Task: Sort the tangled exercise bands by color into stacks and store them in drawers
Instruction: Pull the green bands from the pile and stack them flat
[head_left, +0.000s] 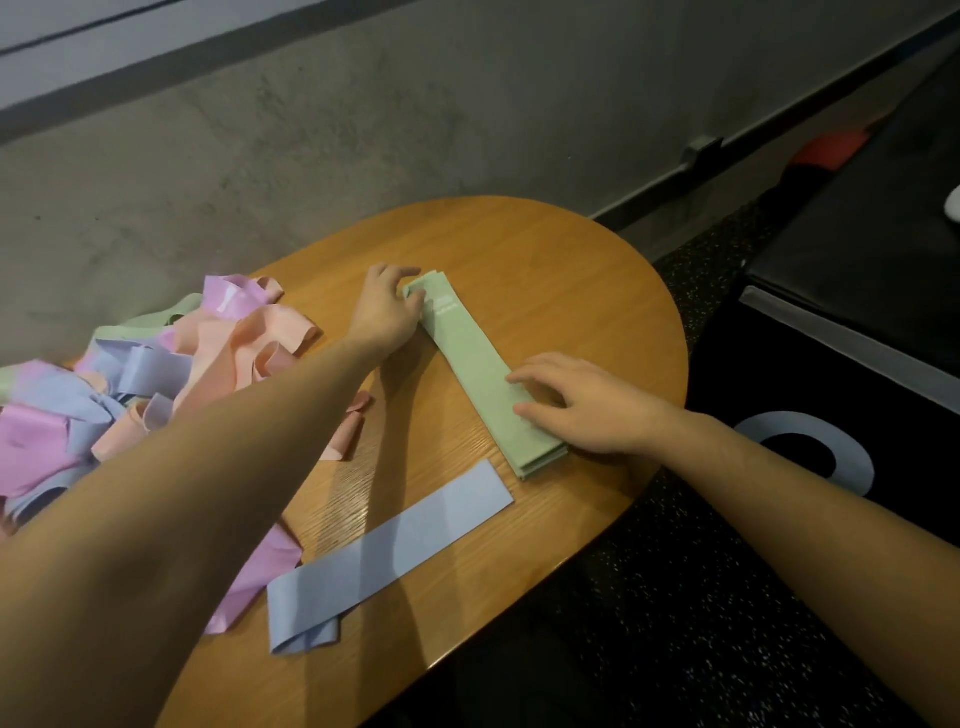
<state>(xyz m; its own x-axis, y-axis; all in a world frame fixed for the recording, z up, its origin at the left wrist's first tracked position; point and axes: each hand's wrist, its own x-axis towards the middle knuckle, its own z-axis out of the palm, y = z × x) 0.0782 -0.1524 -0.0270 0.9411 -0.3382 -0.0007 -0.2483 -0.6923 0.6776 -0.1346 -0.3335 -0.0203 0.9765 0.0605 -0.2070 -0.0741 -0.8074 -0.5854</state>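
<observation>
A flat stack of green bands (475, 364) lies diagonally on the oval wooden table (587, 291). My left hand (387, 306) pinches the stack's far end with thumb and fingers. My right hand (576, 405) rests on the near half of the stack, fingers spread and pressing down. A single blue band (387, 551) lies flat on the table nearer to me. To the left sits a tangled pile of pink, peach, blue and green bands (156, 374), partly hidden by my left forearm. A loose peach band (348, 426) lies between pile and stack.
A grey concrete wall (363, 130) runs behind the table. Right of the table is dark speckled floor and a black box (857, 291) with a white ring mark. The table's right edge is close to the green stack.
</observation>
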